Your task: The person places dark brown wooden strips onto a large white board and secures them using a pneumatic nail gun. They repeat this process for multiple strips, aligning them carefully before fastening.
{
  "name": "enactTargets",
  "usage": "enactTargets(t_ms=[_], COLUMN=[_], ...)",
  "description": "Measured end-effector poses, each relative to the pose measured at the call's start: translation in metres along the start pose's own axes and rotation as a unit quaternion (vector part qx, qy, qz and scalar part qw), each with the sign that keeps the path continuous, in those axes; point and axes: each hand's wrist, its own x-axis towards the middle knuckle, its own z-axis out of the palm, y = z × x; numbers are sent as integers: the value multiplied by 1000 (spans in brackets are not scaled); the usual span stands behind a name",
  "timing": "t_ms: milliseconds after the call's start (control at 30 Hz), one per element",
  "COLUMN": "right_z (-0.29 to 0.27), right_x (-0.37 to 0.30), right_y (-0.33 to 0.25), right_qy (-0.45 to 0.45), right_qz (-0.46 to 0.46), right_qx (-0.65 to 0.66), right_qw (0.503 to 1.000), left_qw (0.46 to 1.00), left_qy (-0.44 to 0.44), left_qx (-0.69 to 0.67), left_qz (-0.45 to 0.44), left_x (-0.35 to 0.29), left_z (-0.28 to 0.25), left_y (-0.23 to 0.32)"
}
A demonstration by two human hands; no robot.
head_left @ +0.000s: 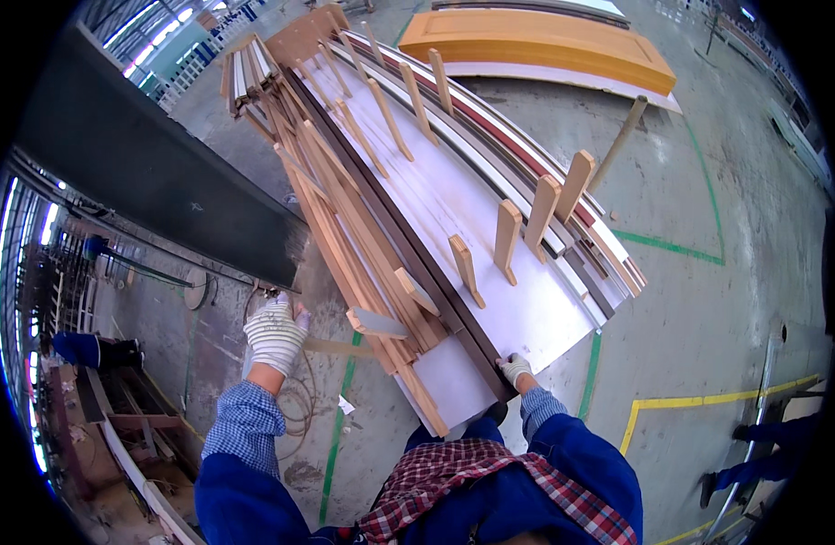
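Note:
A white-gloved hand, my left hand (277,332), is closed at the near end of a long dark panel (154,163). A small metal part shows just beyond its fingers, and what it grips is hidden. My right hand (516,368), also gloved, is closed on the near end of a long dark brown strip (427,280). That strip lies lengthwise on a rack with a white board (526,313) as its top. Left of the strip, light wooden strips (331,245) are stacked along the rack.
Upright wooden pegs (506,241) divide the rack, with white, red and brown strips (526,163) along its right side. An orange panel (536,50) lies beyond. A thin hose (299,409) coils on the floor. Another person's legs (772,463) show at right.

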Motion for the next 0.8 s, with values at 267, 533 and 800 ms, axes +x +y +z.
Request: enactTargets(t_ms=[267,533,800], right_z=[-78,-172,-132], right_x=[-131,-463,-660], right_y=[-41,41,162], right_qy=[138,150,348], right_qz=[-44,68,145], right_qx=[-37,-90,-242], right_qw=[989,982,894], left_qw=[992,366,52], left_qy=[77,-265,-288], left_qx=[-39,-862,-955], left_qz=[88,-229,-52], left_x=[-21,-8,-61], left_z=[-19,77,-5], left_y=[26,184,215])
